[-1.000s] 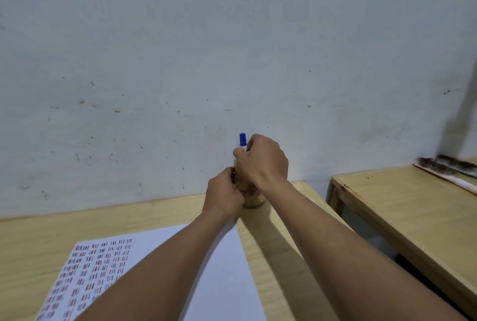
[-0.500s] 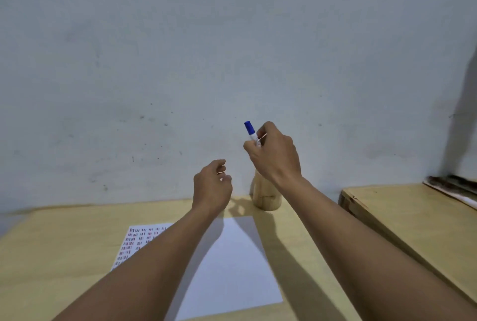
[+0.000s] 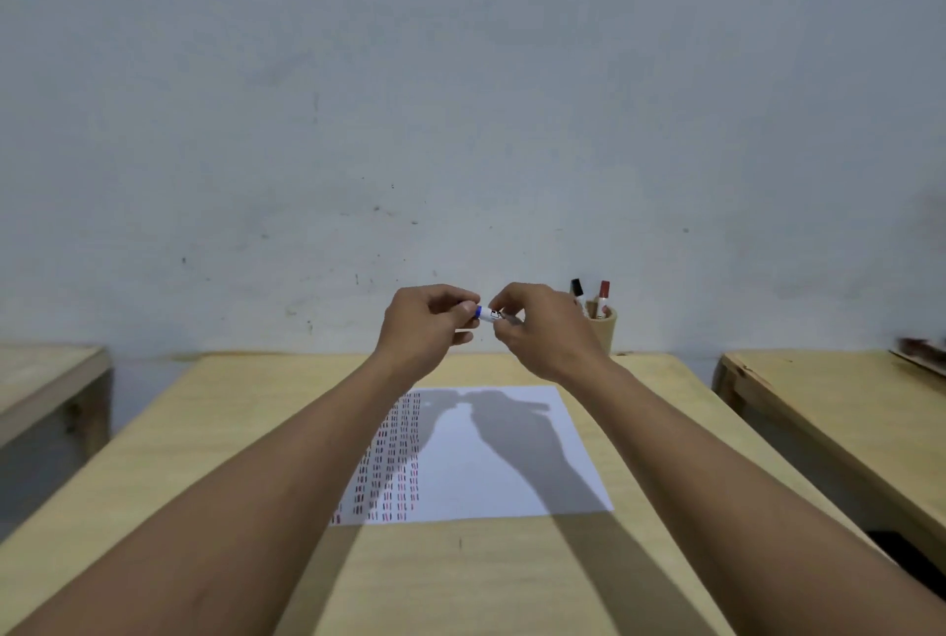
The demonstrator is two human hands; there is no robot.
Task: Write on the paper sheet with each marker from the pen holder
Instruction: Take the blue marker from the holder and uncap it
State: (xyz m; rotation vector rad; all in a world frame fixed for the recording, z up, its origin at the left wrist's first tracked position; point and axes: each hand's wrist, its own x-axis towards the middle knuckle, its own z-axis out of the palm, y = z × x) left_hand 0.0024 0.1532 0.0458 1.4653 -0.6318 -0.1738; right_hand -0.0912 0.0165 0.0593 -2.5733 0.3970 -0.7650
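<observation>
Both hands hold a blue marker (image 3: 486, 314) level above the far edge of the paper sheet (image 3: 491, 461). My left hand (image 3: 427, 325) pinches the blue cap end. My right hand (image 3: 542, 328) grips the white barrel. The sheet lies flat on the wooden table (image 3: 215, 430), and its left part is covered with rows of short red and dark strokes. A wooden pen holder (image 3: 606, 328) stands at the table's back edge, just right of my right hand, with a black-capped marker (image 3: 577, 288) and a red-capped marker (image 3: 604, 295) sticking out.
A pale wall rises directly behind the table. A second wooden table (image 3: 839, 410) stands to the right across a narrow gap, with something blurred on its far corner. Another wooden surface (image 3: 46, 379) sits at the left.
My right hand lifted the blue marker out of the holder and brought it left. My left hand came up and took the cap end. The view shifted, so the holder is now uncovered.
</observation>
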